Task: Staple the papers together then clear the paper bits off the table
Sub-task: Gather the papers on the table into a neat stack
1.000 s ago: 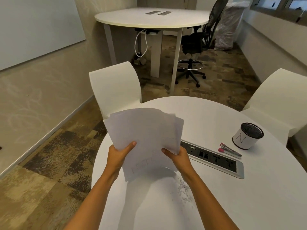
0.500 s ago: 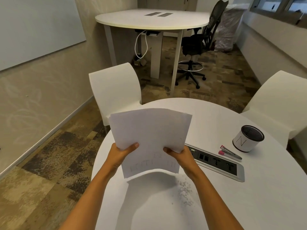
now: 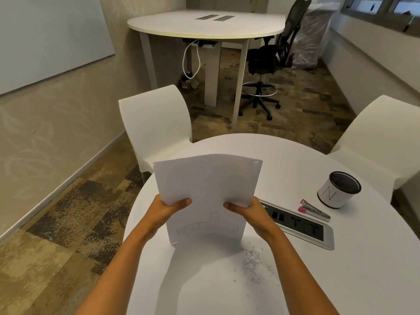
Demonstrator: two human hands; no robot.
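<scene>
While the papers (image 3: 206, 192) are held upright over the near part of the white tabletop (image 3: 341, 280), their lower left side is gripped by the left hand (image 3: 164, 212), thumb laid across the front and fingers hidden behind. The sheets are lifted clear of the surface and roughly squared, though a stray edge can be seen at the upper right corner. They are judged to be light, thin and floppy: the stack bows slightly, and loose sheets of this kind can be expected to slide against each other and fan out unless pinched firmly. A hold near the edges, as here, suits squaring; for stapling, one corner would best be pinched flat. Faint print like a ruled grid is seen near the lower edge, but nothing in it can be read.

The lower right side is gripped in the same way by the right hand (image 3: 252, 212). Just below and right of it, paper bits (image 3: 253, 264) are scattered on the tabletop; being tiny and nearly weightless, they are likely to be blown or flicked about and would be better swept together than picked singly. Further right, a recessed socket panel (image 3: 300, 226) is set in the tabletop, a pink and silver stapler (image 3: 314, 209) lies beside it, and a white pen cup (image 3: 338, 189) marked with a handwritten "N" stands beyond.
</scene>
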